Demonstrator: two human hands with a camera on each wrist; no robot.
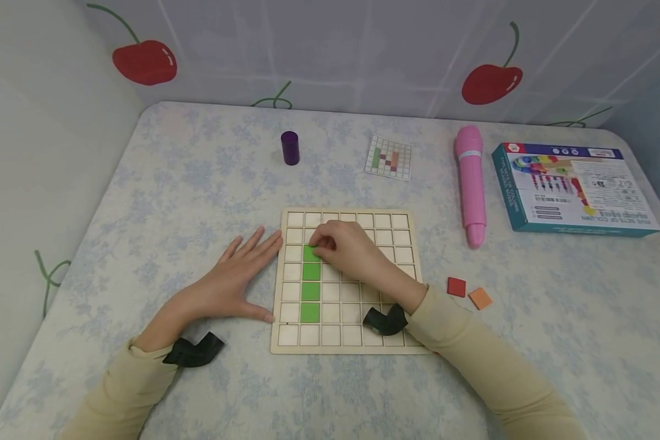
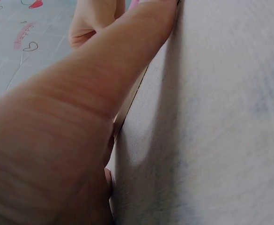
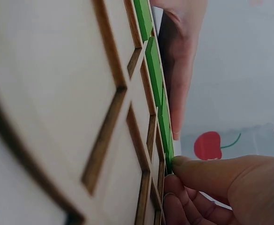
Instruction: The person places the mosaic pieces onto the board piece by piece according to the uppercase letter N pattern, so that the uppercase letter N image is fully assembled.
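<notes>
A pale wooden grid board (image 1: 332, 334) lies on the table, with several green square tiles (image 1: 310, 291) in one column near its left side. My right hand (image 1: 349, 247) reaches over the board, thumb and curled fingers pinching the topmost green tile (image 1: 310, 253) at its cell. In the right wrist view the thumb (image 3: 207, 173) meets that tile's edge. My left hand (image 1: 233, 281) lies spread on the table at the board's left, fingertips and thumb right at its edge. The left wrist view is mostly filled by that hand (image 2: 71, 108).
Right of the board lie a red tile (image 1: 456, 286) and an orange tile (image 1: 480, 298). Beyond it are a small pattern card (image 1: 388, 157), a purple cylinder (image 1: 290, 148), a pink microphone-shaped object (image 1: 471, 186) and a flat printed box (image 1: 577, 190). A cherry-print backdrop (image 1: 330, 55) rises behind the table.
</notes>
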